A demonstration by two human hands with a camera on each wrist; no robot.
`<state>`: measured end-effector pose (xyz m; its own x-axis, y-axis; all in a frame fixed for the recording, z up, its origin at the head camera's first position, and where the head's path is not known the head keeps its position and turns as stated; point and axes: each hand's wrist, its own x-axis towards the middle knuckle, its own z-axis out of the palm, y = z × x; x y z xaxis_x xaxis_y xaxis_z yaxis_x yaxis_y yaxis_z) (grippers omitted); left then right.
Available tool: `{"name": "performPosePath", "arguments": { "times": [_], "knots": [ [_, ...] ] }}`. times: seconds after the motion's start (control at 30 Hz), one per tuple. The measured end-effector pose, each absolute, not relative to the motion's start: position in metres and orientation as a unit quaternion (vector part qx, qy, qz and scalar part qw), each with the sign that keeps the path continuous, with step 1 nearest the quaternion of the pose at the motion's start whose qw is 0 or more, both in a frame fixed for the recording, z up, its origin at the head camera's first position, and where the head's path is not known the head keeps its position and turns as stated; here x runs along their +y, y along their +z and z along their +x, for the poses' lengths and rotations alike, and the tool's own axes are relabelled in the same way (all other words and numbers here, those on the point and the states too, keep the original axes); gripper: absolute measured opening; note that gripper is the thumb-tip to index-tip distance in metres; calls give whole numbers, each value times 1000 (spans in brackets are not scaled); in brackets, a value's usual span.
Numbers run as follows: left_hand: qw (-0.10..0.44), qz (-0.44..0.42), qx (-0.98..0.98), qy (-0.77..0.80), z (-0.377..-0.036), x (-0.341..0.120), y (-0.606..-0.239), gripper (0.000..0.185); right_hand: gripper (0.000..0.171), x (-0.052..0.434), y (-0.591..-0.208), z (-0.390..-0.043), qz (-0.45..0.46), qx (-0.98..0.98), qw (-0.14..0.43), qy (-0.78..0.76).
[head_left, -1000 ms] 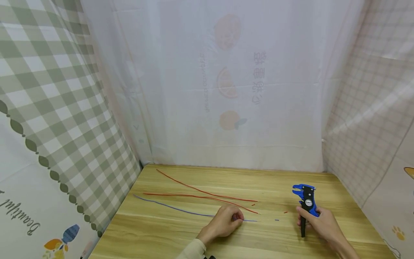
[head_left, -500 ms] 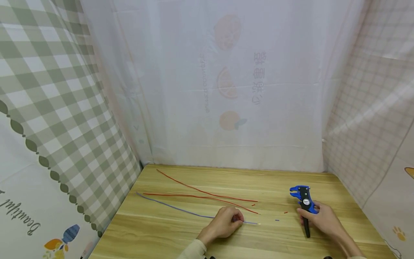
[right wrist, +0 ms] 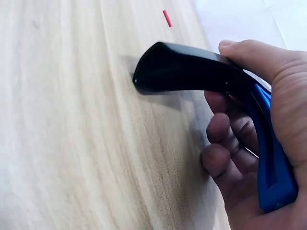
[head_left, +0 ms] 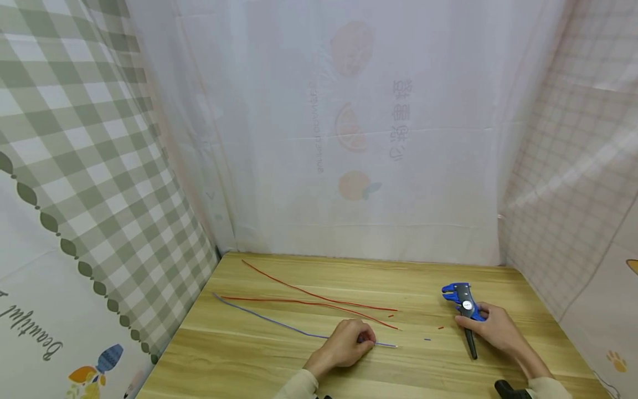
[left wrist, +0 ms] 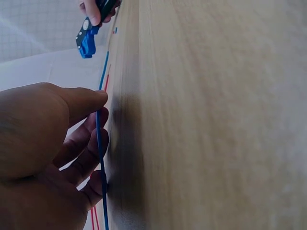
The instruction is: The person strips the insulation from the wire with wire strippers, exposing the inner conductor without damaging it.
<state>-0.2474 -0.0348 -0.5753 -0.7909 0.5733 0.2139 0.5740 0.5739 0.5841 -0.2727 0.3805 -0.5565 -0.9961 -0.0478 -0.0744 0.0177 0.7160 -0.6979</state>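
My left hand (head_left: 344,342) pinches a blue wire (left wrist: 100,139) between thumb and fingertips, close over the wooden table. The wire's pale bare end (head_left: 396,347) sticks out to the right of the fingers, and its long tail runs off to the left. On the right side, my right hand (head_left: 493,328) grips a blue and black wire stripper (head_left: 467,305) by its handles. The stripper's blue jaws point away and to the left, apart from the wire. In the right wrist view the black handle (right wrist: 187,69) lies under the thumb and the blue handle (right wrist: 276,177) against the palm.
Two red wires (head_left: 299,290) lie behind the blue one on the table (head_left: 239,354). Short cut bits of insulation, a red one (head_left: 441,327) and a blue one (head_left: 427,339) among them, lie between the hands. Printed curtains (head_left: 279,194) enclose the back and sides.
The wire stripper and right hand have shifted slightly left, its head tilting left. The blue wire's far tail has slid a little to the right; the left hand stays nearly still.
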Motion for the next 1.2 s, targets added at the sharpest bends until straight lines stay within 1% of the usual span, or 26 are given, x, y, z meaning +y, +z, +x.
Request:
{"name": "performPosePath", "arguments": {
  "times": [0.1,0.33,0.57,0.9,1.1,1.2],
  "knots": [
    [-3,-319,-890,-325,-247,-35,-576,8,61,381,-557,-276,-10,929,46,-368],
    [-1,-315,-892,-325,-247,-34,-577,9,76,382,-559,-283,-28,948,38,-314],
    [0,-320,-889,-328,-247,-36,-576,9,81,382,-558,-286,-26,955,42,-292],
    [1,-314,-895,-317,-247,-36,-576,10,74,382,-560,-283,-28,963,10,-267],
    [-5,-314,-895,-317,-247,-37,-577,8,74,383,-561,-281,-29,964,-1,-264],
    [-8,-314,-894,-319,-247,-37,-576,8,69,383,-563,-280,-28,963,-11,-268]
  ]
}}
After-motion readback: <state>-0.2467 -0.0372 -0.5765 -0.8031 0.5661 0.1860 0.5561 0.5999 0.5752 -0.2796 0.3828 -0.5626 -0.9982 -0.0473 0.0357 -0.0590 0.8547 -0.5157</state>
